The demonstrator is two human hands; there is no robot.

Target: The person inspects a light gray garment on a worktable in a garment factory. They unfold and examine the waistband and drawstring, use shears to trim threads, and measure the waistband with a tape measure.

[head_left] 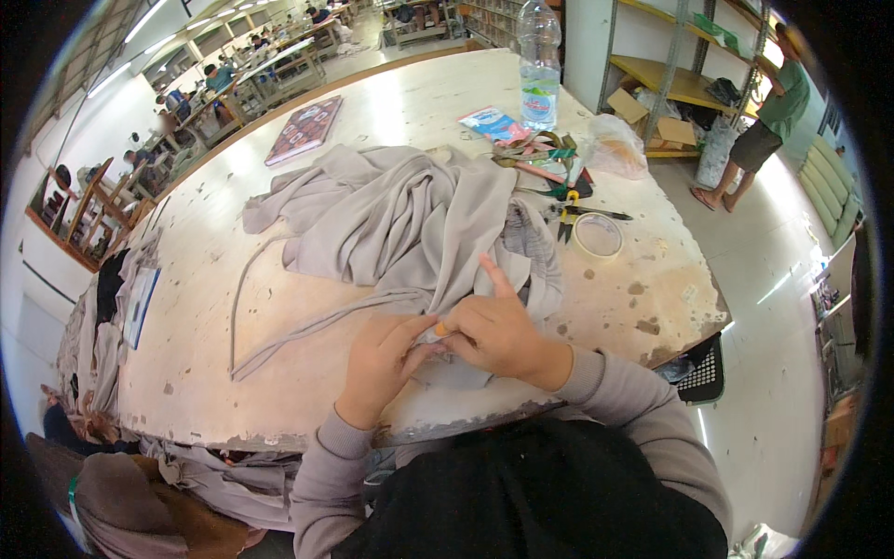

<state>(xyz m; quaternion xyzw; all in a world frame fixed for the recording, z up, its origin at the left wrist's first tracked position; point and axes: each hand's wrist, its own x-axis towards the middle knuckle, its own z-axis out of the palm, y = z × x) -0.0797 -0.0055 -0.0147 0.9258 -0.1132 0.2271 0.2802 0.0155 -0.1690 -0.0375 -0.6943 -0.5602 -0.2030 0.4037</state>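
Observation:
A grey garment of thin cloth lies in loose folds across the table, with a gathered part on its right side and long narrow ties looping to the left. At its near edge my left hand is closed, thumb and fingertips pinching a bit of the grey cloth. Touching it, my right hand is bent around a small orange piece, with one finger pointing up and away. The fingers cover most of that piece, so its kind cannot be made out.
Behind the garment stand a water bottle, yellow-handled snips, a tape roll and a plastic bag. A patterned book lies far left. A person stands by shelves; another person is close at left.

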